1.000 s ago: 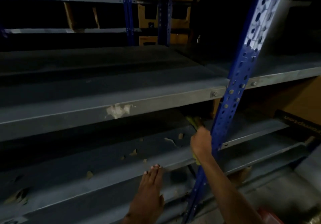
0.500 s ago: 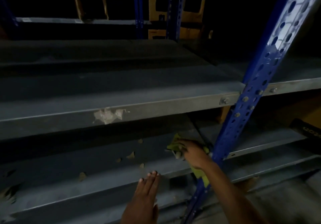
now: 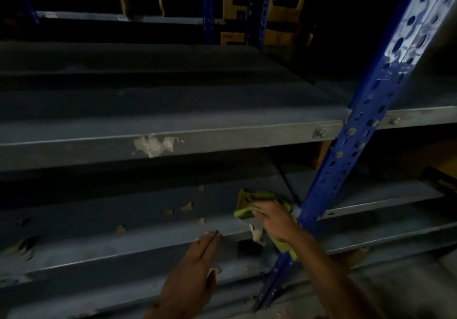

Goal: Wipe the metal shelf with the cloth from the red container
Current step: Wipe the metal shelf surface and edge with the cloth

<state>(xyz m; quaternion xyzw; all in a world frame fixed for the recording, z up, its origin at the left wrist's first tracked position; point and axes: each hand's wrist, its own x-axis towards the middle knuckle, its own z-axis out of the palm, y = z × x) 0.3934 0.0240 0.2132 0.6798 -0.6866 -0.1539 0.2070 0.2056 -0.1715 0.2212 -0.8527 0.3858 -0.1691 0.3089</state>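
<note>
1. Cloth (image 3: 249, 203): yellow-green, soft, bunched into folds. It lies on the lower metal shelf (image 3: 103, 219) at its right end, just beside the blue upright (image 3: 356, 130). One tail hangs over the front lip.
2. Right hand (image 3: 274, 219): fingers curled over the cloth, gripping it and pressing it to the shelf deck.
3. Left hand (image 3: 195, 266): fingers straight and together, holding nothing. Fingertips rest at the shelf's front edge, left of the cloth.
4. Progress (judgement): wiping under way at the right end only. Small tan flakes (image 3: 186, 206) lie scattered on the deck to the left, so most of the shelf looks undone. Red container not in view.
5. Shelf material: grey sheet metal, ribbed in long flat steps, dull and dusty. Folded front lip.
6. Upper shelf (image 3: 222, 135): same metal, torn pale label residue on its front face, bolted to the upright.
7. Upright: perforated blue steel with rows of holes, paint worn pale near the top.
</note>
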